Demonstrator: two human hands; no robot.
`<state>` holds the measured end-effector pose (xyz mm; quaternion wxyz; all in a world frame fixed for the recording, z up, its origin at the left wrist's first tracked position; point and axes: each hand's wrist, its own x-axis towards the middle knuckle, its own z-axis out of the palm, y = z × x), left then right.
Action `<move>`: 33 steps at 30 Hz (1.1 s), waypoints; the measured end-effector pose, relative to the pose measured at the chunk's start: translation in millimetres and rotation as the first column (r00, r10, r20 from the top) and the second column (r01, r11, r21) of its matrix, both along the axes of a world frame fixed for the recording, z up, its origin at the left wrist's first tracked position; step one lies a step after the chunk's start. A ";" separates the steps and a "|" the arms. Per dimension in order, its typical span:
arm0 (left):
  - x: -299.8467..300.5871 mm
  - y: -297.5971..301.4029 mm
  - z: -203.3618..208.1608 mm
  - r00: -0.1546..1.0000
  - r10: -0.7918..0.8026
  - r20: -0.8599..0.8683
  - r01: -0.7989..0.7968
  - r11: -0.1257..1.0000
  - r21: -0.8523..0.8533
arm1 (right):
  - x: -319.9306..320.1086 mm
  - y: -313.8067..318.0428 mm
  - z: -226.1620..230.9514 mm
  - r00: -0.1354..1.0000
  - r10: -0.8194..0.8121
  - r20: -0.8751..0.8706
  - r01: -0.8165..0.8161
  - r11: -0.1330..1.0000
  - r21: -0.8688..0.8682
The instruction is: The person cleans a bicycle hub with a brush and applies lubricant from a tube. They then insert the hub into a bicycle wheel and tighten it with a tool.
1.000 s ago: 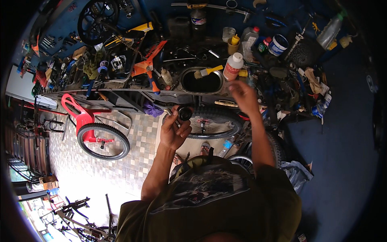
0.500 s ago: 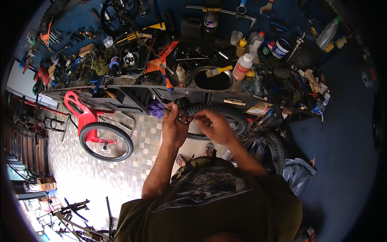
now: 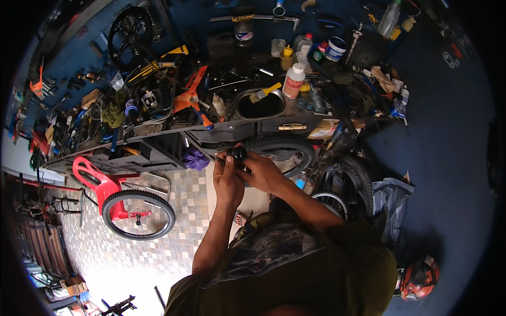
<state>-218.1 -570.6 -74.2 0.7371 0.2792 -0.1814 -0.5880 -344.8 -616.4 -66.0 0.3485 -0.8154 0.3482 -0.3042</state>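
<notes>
Counter [image 3: 158, 139] runs across the upper half, packed with tools and bottles. Bicycle tyre [image 3: 279, 150] sits under its front edge, just beyond the hands. Red child's bike [image 3: 124, 203] stands on the tiled floor [image 3: 179, 237] to the person's left, well apart from the hands. Black sprocket wheel [image 3: 130, 36] lies at the counter's far left. Dark oval tray [image 3: 259, 105] sits mid-counter with a yellow-handled brush [image 3: 265, 92] resting on its rim; white bottle [image 3: 293, 80] stands just beside it. Orange clamp tool [image 3: 192, 97] lies left of the tray.

Both hands meet in front of the counter edge. Left hand [image 3: 227, 179] is curled closed around a small black cylindrical part [image 3: 235, 154], fingers wrapped on it. Right hand [image 3: 263, 171] also touches the part from the right, fingers bent over it; how firmly it grips cannot be told. Part is held in the air, just below the counter edge, in front of the tyre.
</notes>
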 end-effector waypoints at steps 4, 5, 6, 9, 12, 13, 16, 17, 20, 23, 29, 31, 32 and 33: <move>2.1 -18.1 -12.9 1.000 0.023 0.014 -0.021 0.996 -0.085 | -42.4 -24.1 -5.0 0.990 -0.048 -0.136 0.052 0.998 0.026; 9.3 -26.6 -17.8 0.999 0.041 0.002 -0.041 0.995 -0.095 | -60.4 -36.3 -6.3 0.983 -0.081 -0.165 0.084 0.996 0.008; 11.8 -32.7 -12.3 0.999 0.033 -0.007 -0.033 0.997 -0.073 | -85.3 -54.2 -19.9 0.968 -0.206 -0.145 0.200 0.978 -0.055; 20.1 -54.7 -3.0 0.999 0.054 0.000 -0.054 0.998 -0.043 | -150.8 -120.0 -39.7 0.758 -0.588 -0.283 0.589 0.803 -0.089; 7.1 -83.2 1.4 0.997 0.073 0.017 -0.072 0.997 -0.009 | -203.6 -184.4 -66.1 0.505 -0.720 -0.477 0.716 0.658 -0.234; -0.9 -92.1 1.8 0.997 0.068 0.039 -0.068 0.998 -0.014 | -214.3 -201.3 -74.3 0.440 -0.738 -0.512 0.734 0.624 -0.269; -24.9 -111.8 4.4 0.992 0.103 0.075 -0.103 0.995 -0.012 | -222.4 -233.9 -77.2 0.382 -0.668 -0.639 0.704 0.658 -0.267; -28.6 -113.7 4.6 0.991 0.110 0.081 -0.110 0.994 -0.007 | -219.4 -238.4 -71.1 0.389 -0.618 -0.683 0.673 0.697 -0.247; -27.8 -112.2 -7.4 0.980 0.191 0.049 -0.193 0.979 0.063 | -166.7 -233.5 -15.0 0.573 -0.390 -0.721 0.496 0.865 -0.073; -18.3 -98.3 -23.5 0.961 0.275 0.004 -0.274 0.953 0.128 | -81.9 -258.9 -9.3 0.847 -0.239 -0.474 0.216 0.971 -0.103; -3.3 -59.3 12.5 0.893 0.408 -0.190 -0.395 0.913 0.102 | 49.0 -442.7 -84.3 0.770 -0.422 -0.479 0.256 0.892 -0.374; 3.2 -39.9 17.4 0.874 0.436 -0.215 -0.435 0.899 0.057 | 57.6 -477.6 -105.4 0.707 -0.378 -0.598 0.208 0.919 -0.336; 3.9 -30.9 23.9 0.858 0.462 -0.224 -0.464 0.885 0.048 | 59.5 -490.7 -112.2 0.674 -0.361 -0.645 0.188 0.928 -0.323; 4.8 -23.3 29.5 0.847 0.476 -0.236 -0.483 0.875 0.032 | 57.8 -503.7 -118.8 0.643 -0.385 -0.662 0.163 0.913 -0.374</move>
